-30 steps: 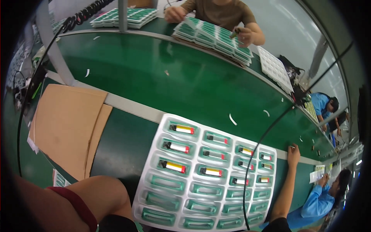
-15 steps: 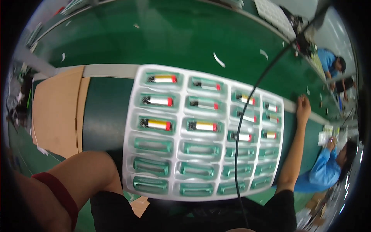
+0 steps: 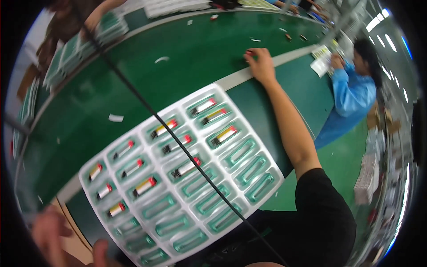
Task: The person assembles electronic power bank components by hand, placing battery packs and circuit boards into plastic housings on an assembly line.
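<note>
A white plastic tray (image 3: 180,196) with green-tinted oblong pockets lies tilted in front of me. Its far rows hold small cylindrical batteries (image 3: 144,186) with red ends, white or yellow bodies and black leads; the near pockets are bare. My right hand (image 3: 262,66) reaches past the tray to the green belt, thumb and fingertips pinched on a small red-ended piece that looks like one of these batteries, mostly hidden. At the lower left, my left hand (image 3: 58,238) is blurred, its thumb and fingers apart beside the tray's near left corner, holding nothing visible.
A black cable (image 3: 133,95) crosses the view over the tray. Paper scraps (image 3: 116,118) and small pieces lie on the green belt (image 3: 178,66). At right, a person in blue (image 3: 353,91) works at the bench. Trays are stacked (image 3: 66,55) across the belt, near another person's arm.
My view has turned right, so the tray appears rotated. My right hand has moved from the belt's edge onto the belt and pinches a red-ended piece. My left hand has come into view.
</note>
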`<state>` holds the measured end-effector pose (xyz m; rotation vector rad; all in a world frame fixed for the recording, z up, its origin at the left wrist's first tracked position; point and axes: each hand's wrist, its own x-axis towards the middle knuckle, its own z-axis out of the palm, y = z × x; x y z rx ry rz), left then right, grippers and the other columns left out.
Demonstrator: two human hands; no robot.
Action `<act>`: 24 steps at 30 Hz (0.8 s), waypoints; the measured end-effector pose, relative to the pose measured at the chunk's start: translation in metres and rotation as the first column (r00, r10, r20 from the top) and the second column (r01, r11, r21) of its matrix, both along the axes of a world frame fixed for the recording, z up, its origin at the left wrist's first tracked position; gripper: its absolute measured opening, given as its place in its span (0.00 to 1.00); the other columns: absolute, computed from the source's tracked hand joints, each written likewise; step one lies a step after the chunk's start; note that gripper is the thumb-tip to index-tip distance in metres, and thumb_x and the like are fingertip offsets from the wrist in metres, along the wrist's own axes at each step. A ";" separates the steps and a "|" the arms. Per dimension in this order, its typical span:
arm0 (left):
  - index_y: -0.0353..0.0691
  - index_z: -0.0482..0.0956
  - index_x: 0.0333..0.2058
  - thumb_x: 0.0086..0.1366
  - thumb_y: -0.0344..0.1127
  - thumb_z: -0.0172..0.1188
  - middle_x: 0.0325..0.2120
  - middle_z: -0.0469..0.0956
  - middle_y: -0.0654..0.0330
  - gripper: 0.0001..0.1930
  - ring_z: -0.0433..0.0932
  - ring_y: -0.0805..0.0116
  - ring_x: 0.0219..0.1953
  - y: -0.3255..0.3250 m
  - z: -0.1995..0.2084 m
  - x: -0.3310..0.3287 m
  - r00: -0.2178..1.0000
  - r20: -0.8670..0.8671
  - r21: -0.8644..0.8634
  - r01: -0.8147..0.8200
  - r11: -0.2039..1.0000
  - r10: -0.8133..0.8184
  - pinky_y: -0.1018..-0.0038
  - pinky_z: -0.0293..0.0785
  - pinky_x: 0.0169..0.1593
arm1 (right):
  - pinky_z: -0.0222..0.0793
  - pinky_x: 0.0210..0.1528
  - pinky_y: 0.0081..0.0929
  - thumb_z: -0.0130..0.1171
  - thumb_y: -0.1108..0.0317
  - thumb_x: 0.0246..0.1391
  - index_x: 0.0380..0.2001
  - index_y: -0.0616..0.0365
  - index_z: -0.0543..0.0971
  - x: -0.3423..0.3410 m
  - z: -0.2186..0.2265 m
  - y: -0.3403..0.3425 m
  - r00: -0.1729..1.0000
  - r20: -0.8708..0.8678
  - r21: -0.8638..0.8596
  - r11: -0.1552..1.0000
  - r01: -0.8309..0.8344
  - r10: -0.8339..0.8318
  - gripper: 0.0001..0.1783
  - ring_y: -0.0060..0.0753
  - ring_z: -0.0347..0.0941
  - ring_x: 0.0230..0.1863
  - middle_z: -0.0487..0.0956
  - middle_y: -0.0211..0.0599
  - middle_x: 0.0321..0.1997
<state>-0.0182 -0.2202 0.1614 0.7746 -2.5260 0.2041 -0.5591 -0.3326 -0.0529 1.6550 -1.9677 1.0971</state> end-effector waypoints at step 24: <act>0.35 0.79 0.36 0.53 0.24 0.64 0.26 0.77 0.54 0.10 0.76 0.62 0.24 -0.004 -0.089 0.052 0.943 0.282 0.574 -0.312 0.757 0.174 0.70 0.73 0.28 | 0.70 0.42 0.44 0.52 0.54 0.57 0.34 0.59 0.75 -0.002 0.029 0.015 0.993 0.068 0.401 0.914 0.064 -0.099 0.17 0.50 0.74 0.40 0.76 0.44 0.38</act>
